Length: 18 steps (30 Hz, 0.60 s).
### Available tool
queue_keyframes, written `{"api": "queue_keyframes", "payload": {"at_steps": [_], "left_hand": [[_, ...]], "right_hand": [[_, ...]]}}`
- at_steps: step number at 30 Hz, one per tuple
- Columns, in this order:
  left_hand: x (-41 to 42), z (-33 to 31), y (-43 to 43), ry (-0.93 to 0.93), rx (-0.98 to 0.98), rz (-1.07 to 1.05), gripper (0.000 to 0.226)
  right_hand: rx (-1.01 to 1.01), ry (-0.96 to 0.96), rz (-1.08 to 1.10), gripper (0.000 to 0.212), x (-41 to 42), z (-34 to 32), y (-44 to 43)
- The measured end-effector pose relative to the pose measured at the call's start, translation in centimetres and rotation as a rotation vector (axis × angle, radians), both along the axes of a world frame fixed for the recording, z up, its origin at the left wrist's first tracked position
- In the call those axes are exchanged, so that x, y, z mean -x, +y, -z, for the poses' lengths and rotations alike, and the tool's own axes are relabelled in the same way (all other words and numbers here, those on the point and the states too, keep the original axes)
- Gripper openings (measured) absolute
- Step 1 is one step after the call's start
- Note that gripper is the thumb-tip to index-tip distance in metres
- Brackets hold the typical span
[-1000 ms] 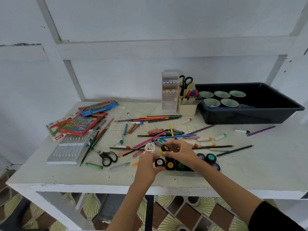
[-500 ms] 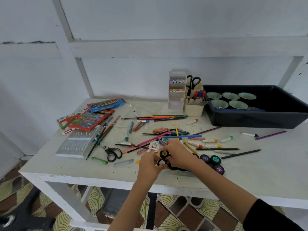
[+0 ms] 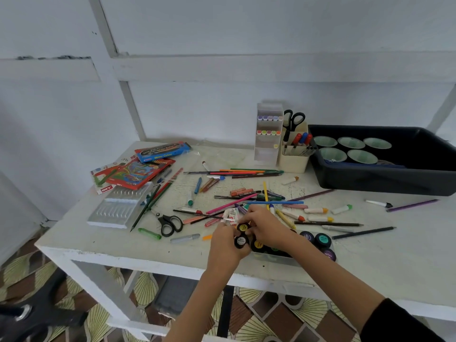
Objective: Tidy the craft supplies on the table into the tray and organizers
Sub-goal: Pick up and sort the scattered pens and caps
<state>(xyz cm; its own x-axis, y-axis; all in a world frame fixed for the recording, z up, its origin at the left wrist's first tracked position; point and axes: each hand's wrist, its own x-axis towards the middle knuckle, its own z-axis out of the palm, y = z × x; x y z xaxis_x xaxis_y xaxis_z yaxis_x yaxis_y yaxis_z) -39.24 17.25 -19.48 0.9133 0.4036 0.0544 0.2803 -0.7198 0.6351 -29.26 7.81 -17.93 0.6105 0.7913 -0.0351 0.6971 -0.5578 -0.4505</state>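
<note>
Two hands meet over a cluster of small paint pots (image 3: 323, 239) at the near edge of a white table (image 3: 394, 262), where the pots sit in a shallow clear container (image 3: 276, 259). The left hand (image 3: 225, 244) curls its fingers round a white-labelled pot (image 3: 241, 241) at the container's left end. The right hand (image 3: 266, 228), fingers bent, pinches a yellow-labelled pot (image 3: 243, 227) just beyond it, the two pots close together. Teal and purple lids show to the right of the right wrist.

Loose pencils, crayons and markers (image 3: 246, 201) lie crisscrossed over the middle of the table, with black-handled scissors (image 3: 170, 224), a green crayon (image 3: 149, 233) and a grey crayon (image 3: 185, 238) towards the near left. A silver moulded insert (image 3: 118, 208), a red pencil box (image 3: 138, 174) and a blue watercolour box (image 3: 161, 151) crowd the left edge up to the far left corner.

At the far edge stand a clear marker organizer (image 3: 267, 149) and, just beside it, a cream pen cup (image 3: 293, 160) holding markers and a second pair of scissors (image 3: 293, 118). A black tray (image 3: 385, 181) holding five green bowls (image 3: 350, 143) fills the far right corner
</note>
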Motion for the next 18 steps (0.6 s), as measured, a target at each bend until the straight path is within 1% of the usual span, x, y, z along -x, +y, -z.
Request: {"api": "queue_keyframes", "payload": {"at_steps": [3,6,10,13,16,18], "left_hand": [[-0.2,-0.2,0.3,0.025,0.001,0.001,0.029],[-0.3,0.0,0.9,0.017,0.102,-0.024,0.032],[-0.4,0.0,1.2,-0.02,0.133,-0.025,0.028],[-0.8,0.0,1.2,-0.091,0.112,-0.078,0.022],[-1.8,-0.4,1.4,-0.19,0.112,-0.134,0.019],[-2.7,-1.1,1.8,-0.245,0.126,-0.151,0.018]], "right_hand": [[-0.018,-0.017,-0.031,0.038,-0.1,0.0,-0.4],[0.059,-0.094,-0.059,0.038,-0.2,0.1,-0.4],[0.059,-0.016,-0.074,0.042,-0.5,0.1,-0.5],[-0.042,0.032,-0.028,0.042,-0.8,0.3,-1.0],[-0.181,0.072,0.05,0.032,-1.3,0.2,-1.0],[-0.231,0.078,0.052,0.028,-1.9,-0.1,-0.9]]}}
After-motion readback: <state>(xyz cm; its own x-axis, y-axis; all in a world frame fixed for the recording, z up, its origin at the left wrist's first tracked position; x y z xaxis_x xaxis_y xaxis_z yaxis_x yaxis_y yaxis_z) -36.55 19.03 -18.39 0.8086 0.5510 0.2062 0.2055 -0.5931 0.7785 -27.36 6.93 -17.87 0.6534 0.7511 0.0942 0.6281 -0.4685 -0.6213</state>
